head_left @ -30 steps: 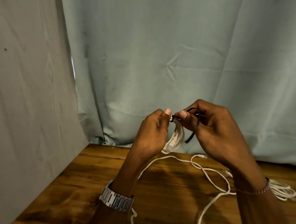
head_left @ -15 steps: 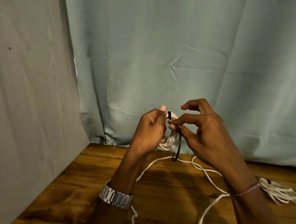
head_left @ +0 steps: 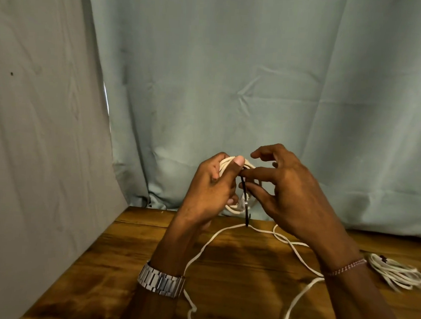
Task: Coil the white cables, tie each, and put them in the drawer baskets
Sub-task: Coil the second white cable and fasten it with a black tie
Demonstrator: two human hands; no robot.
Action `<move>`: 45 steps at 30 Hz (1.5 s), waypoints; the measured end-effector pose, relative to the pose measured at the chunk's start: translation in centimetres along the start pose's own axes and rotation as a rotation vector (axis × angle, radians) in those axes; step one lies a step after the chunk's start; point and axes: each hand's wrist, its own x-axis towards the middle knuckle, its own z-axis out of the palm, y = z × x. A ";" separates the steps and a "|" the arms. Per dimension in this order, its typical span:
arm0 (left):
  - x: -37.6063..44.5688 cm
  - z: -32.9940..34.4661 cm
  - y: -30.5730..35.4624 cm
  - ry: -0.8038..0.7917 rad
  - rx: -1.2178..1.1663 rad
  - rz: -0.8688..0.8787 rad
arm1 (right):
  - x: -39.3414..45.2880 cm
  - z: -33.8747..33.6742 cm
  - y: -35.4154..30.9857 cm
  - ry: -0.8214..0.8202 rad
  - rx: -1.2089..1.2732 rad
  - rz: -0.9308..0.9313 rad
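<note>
So from my head cam I'm looking down at both hands held up above the wooden table [head_left: 130, 265], with the pale green curtain [head_left: 257, 88] hanging right behind it.

My left hand [head_left: 210, 191] is wrapped around a small coil of white cable [head_left: 236, 209], thumb pressed on top of the loops and the other fingers curled round the bundle from the left. The coil sits upright in the fist, its lower loops poking out below the palm.

My right hand [head_left: 290, 197] is right beside it, thumb and forefinger pinching a thin black tie [head_left: 245, 205] close to where it meets the top of the coil. The other fingers on that hand are spread and loose, not touching anything. The free end of the tie hangs straight down past the coil toward the table.

A loose white cable [head_left: 295, 251] trails across the table under my hands, looping off toward the near edge. Over to the right, just past my right wrist, there's a second coiled cable [head_left: 398, 274] lying flat on the table with a dark tie on it.

Metal watch [head_left: 161, 282] on my left wrist, thin beaded bracelet [head_left: 345, 267] on the right.
</note>
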 end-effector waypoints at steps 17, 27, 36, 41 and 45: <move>-0.2 -0.1 0.0 -0.111 -0.015 -0.016 | 0.2 -1.3 0.2 0.033 0.526 0.297; -0.4 0.6 0.0 -0.176 -0.034 -0.035 | -0.1 0.9 0.2 0.248 0.167 0.082; -0.4 0.1 -0.1 -0.269 -0.109 -0.060 | -0.1 1.9 -0.2 0.236 0.142 0.073; -0.5 0.1 0.0 -0.288 -0.179 -0.057 | 0.0 1.4 -0.4 0.226 0.348 0.133; -0.5 0.2 0.2 -0.279 -0.141 -0.038 | 0.0 1.3 -0.7 0.220 0.407 0.179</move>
